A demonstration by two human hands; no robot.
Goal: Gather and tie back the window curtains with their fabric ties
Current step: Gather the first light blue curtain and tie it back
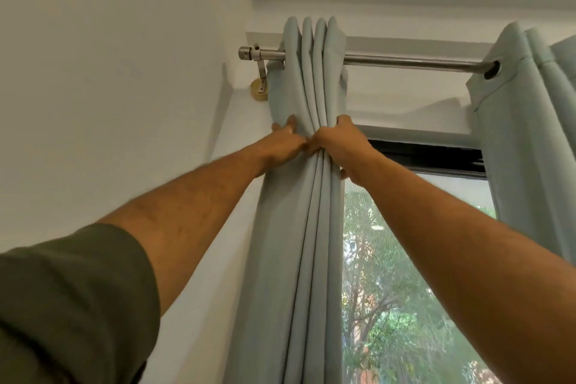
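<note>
Reaching high, both arms stretch up to the left curtain [299,227], the pale blue-green panel bunched into tight vertical folds just below the curtain rod [405,62]. Right hand [338,142] wraps around the gathered folds, fingers curled over the far side, squeezing the bundle together. Left hand [285,142] sits right beside it, touching it at the knuckles, fingers laid fairly straight and pressing flat against the left edge of the fabric rather than clutching it. Above the hands, the folds fan up and over the rod, packed close to its left end, near the end cap [246,52] and the bracket [261,84] fixed to the white wall [124,72]. Further along the rod to the right hangs the second curtain [530,134], its eyelet threaded on the rod, well apart from the gathered one. Below the rod, between the two curtains, the window [405,290] shows green trees outside. An olive sleeve [71,305] covers the left upper arm.
</note>
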